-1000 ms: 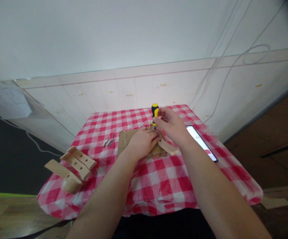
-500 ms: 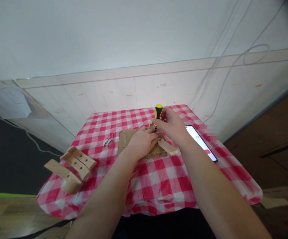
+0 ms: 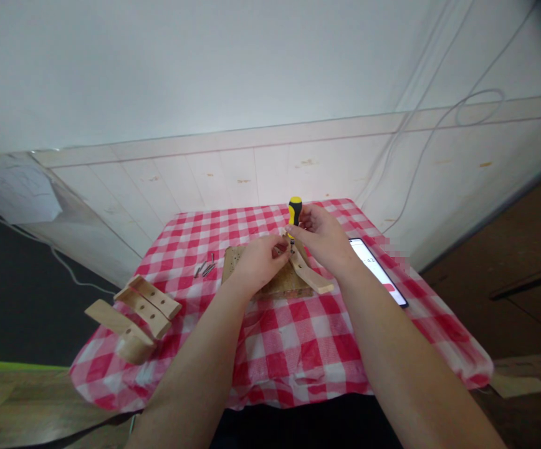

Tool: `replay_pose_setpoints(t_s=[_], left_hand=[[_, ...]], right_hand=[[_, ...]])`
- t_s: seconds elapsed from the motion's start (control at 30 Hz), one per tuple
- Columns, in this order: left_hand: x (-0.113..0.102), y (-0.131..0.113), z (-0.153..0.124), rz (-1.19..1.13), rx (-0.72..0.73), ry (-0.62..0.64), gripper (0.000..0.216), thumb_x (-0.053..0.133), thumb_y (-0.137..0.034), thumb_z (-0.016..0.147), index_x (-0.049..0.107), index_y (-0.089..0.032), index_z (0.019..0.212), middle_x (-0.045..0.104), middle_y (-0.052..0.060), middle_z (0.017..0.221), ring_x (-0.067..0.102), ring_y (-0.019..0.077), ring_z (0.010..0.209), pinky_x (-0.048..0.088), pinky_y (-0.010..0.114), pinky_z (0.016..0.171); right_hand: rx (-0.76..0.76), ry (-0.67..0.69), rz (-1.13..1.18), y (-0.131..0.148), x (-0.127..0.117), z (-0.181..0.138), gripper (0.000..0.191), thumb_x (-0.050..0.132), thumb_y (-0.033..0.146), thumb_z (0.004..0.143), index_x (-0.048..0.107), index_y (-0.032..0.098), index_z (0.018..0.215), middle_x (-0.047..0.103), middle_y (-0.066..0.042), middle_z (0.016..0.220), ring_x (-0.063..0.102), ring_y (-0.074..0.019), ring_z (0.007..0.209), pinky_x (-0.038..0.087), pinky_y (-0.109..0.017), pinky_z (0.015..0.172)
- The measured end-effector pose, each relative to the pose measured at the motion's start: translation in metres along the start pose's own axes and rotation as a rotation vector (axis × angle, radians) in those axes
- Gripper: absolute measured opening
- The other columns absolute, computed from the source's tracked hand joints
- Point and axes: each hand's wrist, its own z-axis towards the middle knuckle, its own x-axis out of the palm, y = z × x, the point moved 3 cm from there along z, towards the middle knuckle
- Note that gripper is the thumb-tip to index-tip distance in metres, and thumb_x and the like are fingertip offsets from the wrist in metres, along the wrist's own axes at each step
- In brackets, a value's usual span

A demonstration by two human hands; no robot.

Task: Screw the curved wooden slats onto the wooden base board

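Note:
My right hand (image 3: 325, 238) grips a yellow-and-black screwdriver (image 3: 294, 212), thumb against the lower handle. The screwdriver stands nearly upright, its tip pointing down at a pale, curved wooden piece (image 3: 316, 280). Beside the tip, my left hand (image 3: 262, 260) has thumb and fingers pinched together; what lies between them is too small to make out. Under the wooden piece is a worn wooden board (image 3: 277, 290) dotted with small holes, partly covered by my left hand.
Several metal screws or pins (image 3: 205, 268) lie left of the board. Drilled wooden pieces (image 3: 146, 305) rest at the table's left edge. A phone (image 3: 378, 271) with a lit screen lies right of my right hand. A red-and-white checked cloth (image 3: 293, 349) covers the table against the wall.
My left hand has lifted from lying flat over the board and wooden piece into a pinch by the screwdriver's tip. The screwdriver's handle has shifted slightly left.

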Motion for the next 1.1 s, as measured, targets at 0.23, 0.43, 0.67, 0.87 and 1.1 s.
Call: replay_pose_setpoints(t_s=[0.23,0.43,0.67,0.87,1.1], left_hand=[[0.012,0.004,0.010,0.023,0.061,0.042,0.014,0.058,-0.023,0.085,0.070,-0.016,0.084,0.070,0.005,0.087,0.062,0.0171,0.079,0.047,0.027,0.070],[0.011,0.001,0.003,0.070,0.047,0.037,0.027,0.062,-0.040,0.083,0.071,-0.019,0.097,0.064,0.007,0.097,0.061,0.0187,0.086,0.049,0.030,0.077],[0.011,0.002,-0.001,0.046,0.076,0.042,0.039,0.063,-0.046,0.081,0.068,-0.021,0.110,0.062,0.008,0.113,0.059,0.0218,0.101,0.048,0.034,0.091],[0.012,0.004,0.000,0.002,0.077,0.067,0.032,0.062,-0.041,0.082,0.070,-0.020,0.105,0.062,0.008,0.116,0.059,0.0211,0.104,0.048,0.033,0.092],[0.014,0.008,0.001,-0.055,0.041,0.067,0.033,0.067,-0.037,0.079,0.069,-0.018,0.106,0.064,0.007,0.114,0.061,0.0201,0.101,0.049,0.032,0.091]], right_hand=[[-0.010,-0.005,-0.106,0.000,-0.003,0.000,0.019,0.062,0.026,0.074,0.056,0.021,0.091,0.063,-0.002,0.082,0.059,-0.0178,0.073,0.047,-0.034,0.067],[-0.019,-0.041,-0.123,-0.002,-0.006,0.001,0.022,0.059,0.028,0.076,0.054,0.021,0.096,0.065,-0.004,0.090,0.062,-0.0197,0.078,0.049,-0.037,0.070],[-0.026,-0.084,-0.122,-0.002,-0.008,0.002,0.020,0.059,0.027,0.076,0.052,0.022,0.093,0.064,-0.003,0.085,0.061,-0.0196,0.074,0.049,-0.037,0.067],[-0.027,-0.101,-0.157,0.000,-0.009,0.001,0.018,0.058,0.027,0.075,0.052,0.022,0.091,0.063,-0.003,0.084,0.060,-0.0195,0.073,0.048,-0.037,0.066],[-0.060,-0.101,-0.171,0.000,-0.010,0.003,0.018,0.058,0.026,0.076,0.052,0.022,0.092,0.064,-0.003,0.088,0.061,-0.0195,0.075,0.048,-0.037,0.069]])
